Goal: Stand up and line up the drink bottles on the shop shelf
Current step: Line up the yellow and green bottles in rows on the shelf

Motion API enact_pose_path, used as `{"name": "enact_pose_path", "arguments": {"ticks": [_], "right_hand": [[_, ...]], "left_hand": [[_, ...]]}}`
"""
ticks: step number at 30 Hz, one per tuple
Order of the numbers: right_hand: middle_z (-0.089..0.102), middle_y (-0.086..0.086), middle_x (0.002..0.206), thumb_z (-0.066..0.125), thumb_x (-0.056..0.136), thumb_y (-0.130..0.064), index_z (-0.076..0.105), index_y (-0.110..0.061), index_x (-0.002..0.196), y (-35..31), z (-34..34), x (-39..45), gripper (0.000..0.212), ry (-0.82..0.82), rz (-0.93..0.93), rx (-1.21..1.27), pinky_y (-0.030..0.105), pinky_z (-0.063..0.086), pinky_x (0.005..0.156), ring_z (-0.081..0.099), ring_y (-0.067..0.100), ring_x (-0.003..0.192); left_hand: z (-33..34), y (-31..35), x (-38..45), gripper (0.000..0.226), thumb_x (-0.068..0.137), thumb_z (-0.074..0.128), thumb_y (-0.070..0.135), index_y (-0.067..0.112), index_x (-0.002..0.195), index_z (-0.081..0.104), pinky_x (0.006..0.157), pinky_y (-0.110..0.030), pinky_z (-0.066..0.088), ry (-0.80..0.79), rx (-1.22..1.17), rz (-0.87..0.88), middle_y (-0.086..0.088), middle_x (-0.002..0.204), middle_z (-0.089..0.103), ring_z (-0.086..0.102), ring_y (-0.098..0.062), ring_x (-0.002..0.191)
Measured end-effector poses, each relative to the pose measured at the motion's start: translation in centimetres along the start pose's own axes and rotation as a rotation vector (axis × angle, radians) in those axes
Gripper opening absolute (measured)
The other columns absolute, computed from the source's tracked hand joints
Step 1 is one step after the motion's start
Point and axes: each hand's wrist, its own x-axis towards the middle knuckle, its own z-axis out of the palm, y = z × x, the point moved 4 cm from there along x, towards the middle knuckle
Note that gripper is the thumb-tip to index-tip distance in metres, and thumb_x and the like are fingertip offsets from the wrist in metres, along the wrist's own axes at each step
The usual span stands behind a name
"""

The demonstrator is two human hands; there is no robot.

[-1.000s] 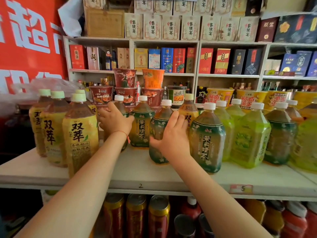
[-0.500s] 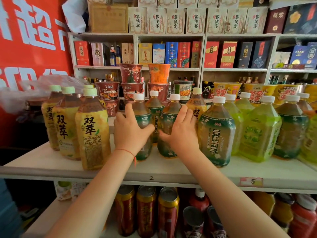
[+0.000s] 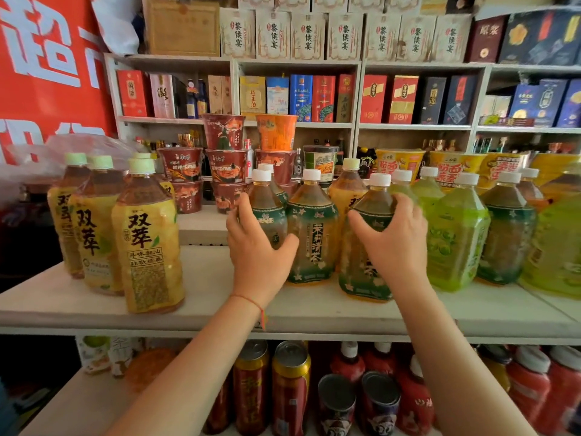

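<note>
1. Left hand (image 3: 257, 256) wrapped round a green-label tea bottle (image 3: 267, 212) – fingers curled behind it, thumb across the front, bottle upright on the shelf (image 3: 204, 297).
2. Right hand (image 3: 393, 243) gripping another green-label bottle (image 3: 364, 247) at the shoulder, fingers curled over the right side, thumb on the left – upright too, nearer the front edge.
3. Between the two, a third green-label bottle (image 3: 312, 231), untouched, just beside both.
4. Left end of shelf: yellow-label bottles (image 3: 147, 243) in a tight group, well apart from the hands.
5. Right: bright green bottles (image 3: 456, 237) w/ white caps, close-packed.
6. Behind: stacked noodle cups (image 3: 224, 158); boxed goods (image 3: 301, 97) on the back shelves.
7. Below: red cans (image 3: 251, 385) & red bottles on the lower shelf.
8. Red string round left wrist.
</note>
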Motion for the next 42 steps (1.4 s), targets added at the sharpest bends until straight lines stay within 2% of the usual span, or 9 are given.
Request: {"name": "enact_pose_path", "arguments": {"ticks": [5,9,15,18,26,30,33,38,42], "right_hand": [[0.047,0.004,0.135,0.068,0.077,-0.07,0.05,-0.019,0.137,1.2,-1.1,2.2,0.081,-0.122,0.048,0.096,0.034,0.042,0.091,0.045,0.018,0.116],[0.055,-0.001,0.132,0.079,0.072,-0.063,0.041,-0.019,0.141,1.1,-0.9,1.8,0.09,-0.249,0.002,0.188,0.03,0.046,0.084,0.052,0.015,0.111],[0.057,-0.001,0.135,0.08,0.063,-0.068,0.04,-0.025,0.142,1.9,-2.9,1.3,0.099,-0.174,-0.08,0.095,0.037,0.053,0.094,0.055,0.019,0.12],[0.057,0.0,0.136,0.074,0.062,-0.076,0.039,-0.026,0.145,3.3,-4.5,1.7,0.103,-0.16,-0.077,0.003,0.039,0.052,0.093,0.055,0.021,0.122],[0.052,0.01,0.122,0.061,0.071,-0.076,0.065,-0.02,0.122,5.8,-10.4,3.0,0.076,0.142,-0.305,-0.253,0.05,0.036,0.099,0.043,0.032,0.118],[0.057,0.018,0.119,0.067,0.092,-0.029,0.063,-0.006,0.116,2.5,-8.1,0.3,0.033,0.426,-0.617,-0.132,0.044,0.044,0.095,0.048,0.031,0.11],[0.061,0.017,0.113,0.06,0.091,-0.007,0.064,-0.004,0.114,-1.7,-4.1,-0.4,0.024,0.22,-0.787,-0.038,0.04,0.05,0.089,0.056,0.03,0.103],[0.031,0.026,0.152,0.048,0.101,-0.023,0.026,-0.019,0.152,-3.8,2.4,5.9,0.056,-0.173,-0.396,-0.261,0.045,0.038,0.111,0.036,0.038,0.138],[0.039,0.021,0.151,0.048,0.102,-0.026,-0.002,-0.018,0.159,-3.8,5.3,9.0,0.077,-0.271,-0.119,0.1,0.051,0.046,0.105,0.046,0.036,0.134]], "left_hand": [[0.1,0.1,0.2,0.097,0.087,0.07,0.031,0.024,0.158,0.003,0.12,-0.048,0.024,0.01,0.002,-0.011,-0.006,0.16,0.013,0.018,-0.028,0.148],[0.1,0.3,0.0,0.095,0.088,0.068,0.032,0.019,0.158,0.005,0.122,-0.056,0.018,0.034,0.114,0.001,-0.013,0.164,0.005,0.006,-0.032,0.152],[3.0,5.9,-1.7,0.057,0.09,0.053,0.032,0.013,0.144,0.046,0.122,-0.059,0.013,0.103,0.408,0.515,-0.019,0.16,0.027,0.014,-0.037,0.152],[5.2,7.5,-1.3,0.05,0.09,0.045,0.035,0.019,0.137,0.054,0.123,-0.057,0.007,0.04,0.542,0.587,-0.017,0.159,0.032,0.018,-0.036,0.152],[6.7,6.5,2.4,0.051,0.099,0.037,0.055,0.034,0.144,0.048,0.119,-0.065,0.001,0.022,0.938,0.31,-0.026,0.157,0.032,0.023,-0.045,0.148],[6.5,6.3,2.2,0.057,0.098,0.03,0.062,0.036,0.147,0.042,0.121,-0.061,0.008,-0.027,0.965,0.338,-0.02,0.149,0.046,0.045,-0.035,0.137],[6.3,6.3,2.3,0.058,0.097,0.028,0.065,0.038,0.148,0.037,0.121,-0.059,0.007,-0.04,0.977,0.364,-0.018,0.151,0.045,0.043,-0.033,0.14],[5.9,5.9,2.4,0.061,0.095,0.028,0.066,0.039,0.149,0.038,0.122,-0.054,0.011,-0.055,0.944,0.386,-0.019,0.153,0.043,0.042,-0.032,0.141],[6.0,5.7,2.2,0.056,0.1,0.037,0.058,0.037,0.152,0.036,0.121,-0.053,0.015,-0.044,0.925,0.398,-0.019,0.154,0.041,0.043,-0.032,0.141]]}}
